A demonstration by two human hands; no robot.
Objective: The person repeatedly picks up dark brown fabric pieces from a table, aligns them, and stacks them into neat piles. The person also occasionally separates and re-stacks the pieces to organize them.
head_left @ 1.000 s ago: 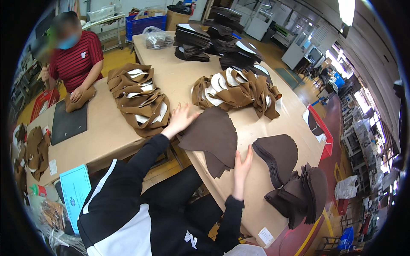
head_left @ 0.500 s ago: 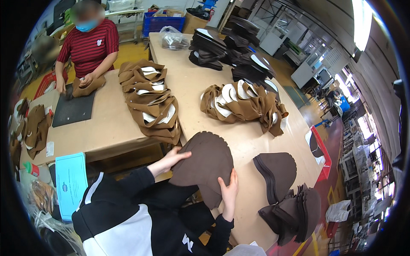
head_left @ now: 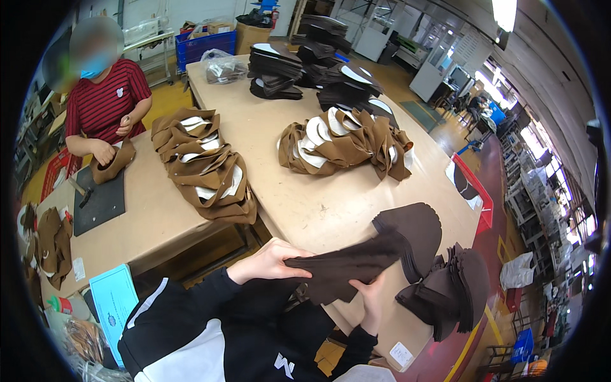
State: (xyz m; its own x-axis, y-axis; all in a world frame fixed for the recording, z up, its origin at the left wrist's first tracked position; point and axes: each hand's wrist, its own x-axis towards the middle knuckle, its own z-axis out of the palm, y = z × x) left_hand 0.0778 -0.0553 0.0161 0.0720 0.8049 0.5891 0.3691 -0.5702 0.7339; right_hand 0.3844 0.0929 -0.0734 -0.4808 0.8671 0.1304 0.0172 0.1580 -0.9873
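Dark brown, flexible cut sheet material [head_left: 344, 264] is stretched between my hands above the table's near edge, tilted and partly creased. My left hand [head_left: 275, 260] pinches its left end, fingers closed. Closed on its lower edge is my right hand [head_left: 370, 296], thumb on top. Whether this is one piece or several layers I cannot tell. Its right end overlaps, in view, a stack of dark brown rounded pieces [head_left: 417, 226]; whether they touch is unclear. Nearer me, a second stack of such pieces [head_left: 468, 290] lies fanned out, to the right of my right hand.
Brown pieces with white linings lie in heaps on the tables, one left [head_left: 207, 167], one farther right [head_left: 340, 145]. Dark stacks [head_left: 275, 70] stand at the back. A red crate [head_left: 482, 207] adjoins the right edge. A co-worker [head_left: 108, 105] handles a brown piece beside a hammer [head_left: 81, 189].
The dark brown material has swung right and tilted from a broad, flat view to a narrow one. Both hands have moved right. The co-worker's hand has left the hammer.
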